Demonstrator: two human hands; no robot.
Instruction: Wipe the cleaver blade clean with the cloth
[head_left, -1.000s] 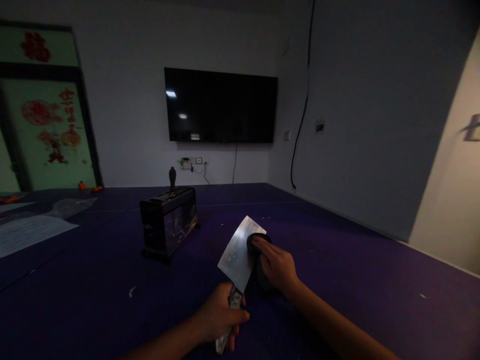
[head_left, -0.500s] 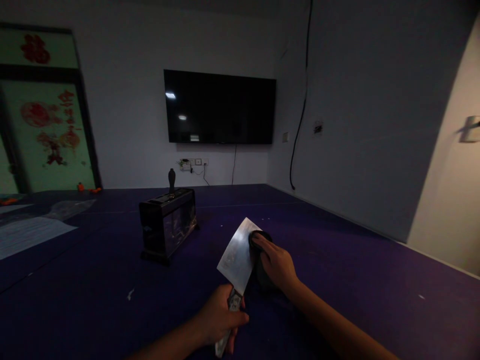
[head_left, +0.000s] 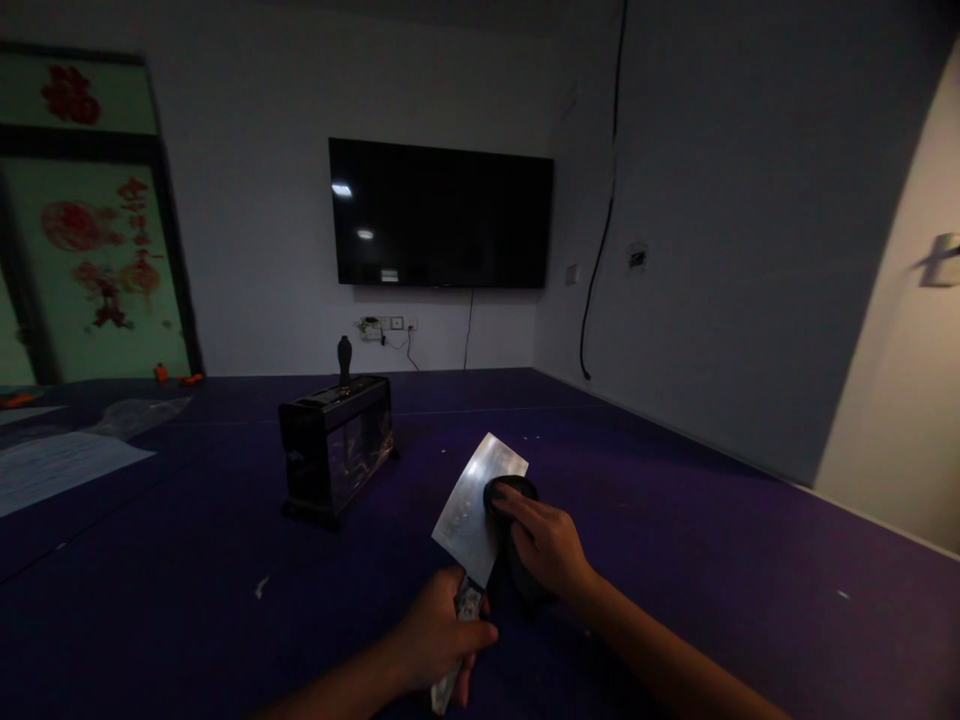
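Note:
My left hand [head_left: 442,632] is closed around the patterned handle of a cleaver [head_left: 471,508], whose broad, shiny blade points up and away from me. Against the right part of that blade, my right hand [head_left: 551,540] presses a dark cloth [head_left: 529,580]. Its fingers lie bent over the cloth, and a fold of the fabric hangs below them. Beyond the cleaver to the left stands a black knife block [head_left: 336,450] with clear sides, a single dark handle [head_left: 344,360] sticking up from its top.
A purple surface [head_left: 675,500] spreads under everything, with small white scraps on it. Paper sheets [head_left: 67,470] and clear plastic [head_left: 142,415] lie at the left. A television [head_left: 442,215] hangs on the far wall, and a black cable [head_left: 600,250] runs down the right wall.
My right hand has slid the cloth a little down and to the left along the blade. My left hand keeps its hold on the handle, almost still.

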